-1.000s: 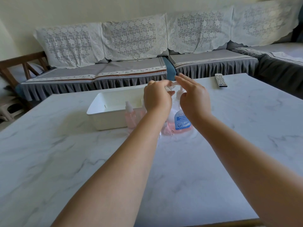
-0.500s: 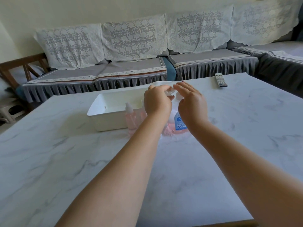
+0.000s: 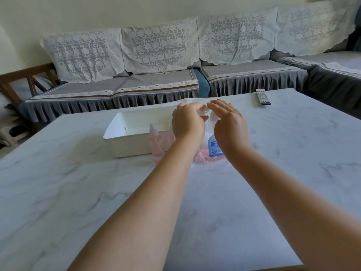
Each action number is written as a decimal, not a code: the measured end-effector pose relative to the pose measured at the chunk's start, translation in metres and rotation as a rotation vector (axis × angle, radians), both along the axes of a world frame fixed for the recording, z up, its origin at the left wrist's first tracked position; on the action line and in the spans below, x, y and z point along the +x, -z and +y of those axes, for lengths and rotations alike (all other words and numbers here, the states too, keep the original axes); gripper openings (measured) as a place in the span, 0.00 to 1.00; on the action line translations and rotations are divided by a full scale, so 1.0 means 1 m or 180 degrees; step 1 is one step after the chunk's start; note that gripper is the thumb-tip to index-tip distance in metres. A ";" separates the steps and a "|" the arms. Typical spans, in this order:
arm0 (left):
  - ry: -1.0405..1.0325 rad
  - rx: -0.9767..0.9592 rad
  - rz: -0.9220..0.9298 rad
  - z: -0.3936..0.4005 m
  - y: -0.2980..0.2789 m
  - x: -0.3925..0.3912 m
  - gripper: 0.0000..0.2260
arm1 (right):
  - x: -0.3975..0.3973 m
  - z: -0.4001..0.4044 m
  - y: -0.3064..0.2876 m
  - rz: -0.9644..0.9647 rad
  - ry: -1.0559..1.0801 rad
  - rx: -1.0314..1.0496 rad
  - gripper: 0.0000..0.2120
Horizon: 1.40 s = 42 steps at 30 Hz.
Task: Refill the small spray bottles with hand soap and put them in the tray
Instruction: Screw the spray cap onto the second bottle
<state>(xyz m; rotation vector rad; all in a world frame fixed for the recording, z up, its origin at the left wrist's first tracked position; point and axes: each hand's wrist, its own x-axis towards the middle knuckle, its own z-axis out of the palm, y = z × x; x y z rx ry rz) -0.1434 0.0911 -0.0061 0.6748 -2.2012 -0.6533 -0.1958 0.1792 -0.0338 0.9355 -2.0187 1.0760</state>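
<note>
A clear hand soap bottle (image 3: 213, 148) with a blue label and pink liquid stands on the marble table, mostly hidden behind my hands. My left hand (image 3: 187, 124) is curled round something small and clear at the pump's spout; what it holds is hard to make out. My right hand (image 3: 227, 124) lies flat, fingers straight, on top of the pump head. A small pink spray bottle (image 3: 155, 140) with a white cap stands just left of my left wrist, against the front wall of the white tray (image 3: 125, 141).
A remote control (image 3: 263, 96) lies at the table's far right edge. A grey sofa with lace covers runs behind the table and down the right side. A wooden chair frame stands at far left. Bare marble spreads in front of the bottles.
My right hand has sunk lower on the pump head. My left hand stays at the spout.
</note>
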 end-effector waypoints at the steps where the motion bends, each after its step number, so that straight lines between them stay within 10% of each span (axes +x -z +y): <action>1: 0.0006 0.0014 0.0002 0.000 0.002 0.000 0.14 | 0.001 0.000 0.001 0.0009 0.0005 -0.0004 0.29; 42: 0.0024 0.0068 -0.0021 0.000 0.003 -0.003 0.12 | 0.002 0.005 -0.009 -0.0312 -0.0009 0.0166 0.28</action>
